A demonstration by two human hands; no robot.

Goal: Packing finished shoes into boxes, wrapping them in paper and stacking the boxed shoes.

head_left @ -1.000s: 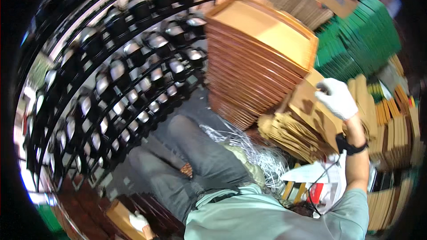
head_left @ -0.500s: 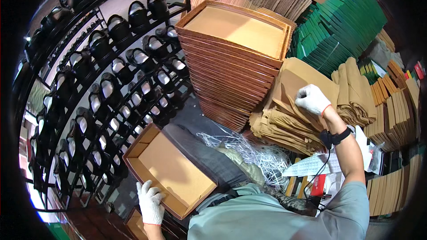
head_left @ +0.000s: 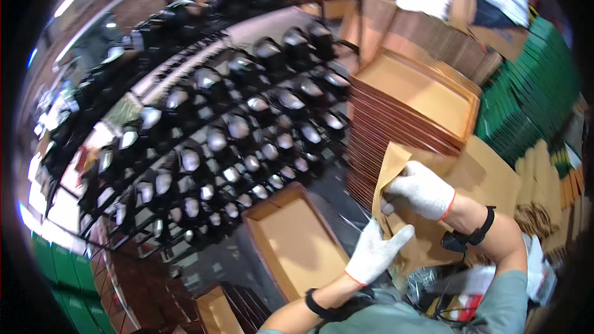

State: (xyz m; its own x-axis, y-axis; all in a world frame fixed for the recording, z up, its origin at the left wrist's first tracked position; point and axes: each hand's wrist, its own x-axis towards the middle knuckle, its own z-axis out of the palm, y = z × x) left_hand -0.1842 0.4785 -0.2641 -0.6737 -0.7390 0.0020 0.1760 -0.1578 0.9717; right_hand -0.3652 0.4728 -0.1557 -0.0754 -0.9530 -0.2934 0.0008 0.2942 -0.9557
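Note:
Both of my hands wear white knit gloves. My right hand grips the upper edge of a flat brown paper sheet and bends its corner over. My left hand pinches the lower edge of the same sheet from below. An open brown cardboard box tray lies just left of my left hand, at lap level. A tall stack of the same brown trays rises behind the sheet.
A black rack filled with several dark shoes covers the left and centre. Green flat boxes are piled at the right, and more stand at lower left. Folded brown paper bags lie beside my right arm.
My right hand has carried a brown paper sheet from the pile at the right toward my middle. My left hand has let go of the tray's near corner and taken the sheet's lower edge.

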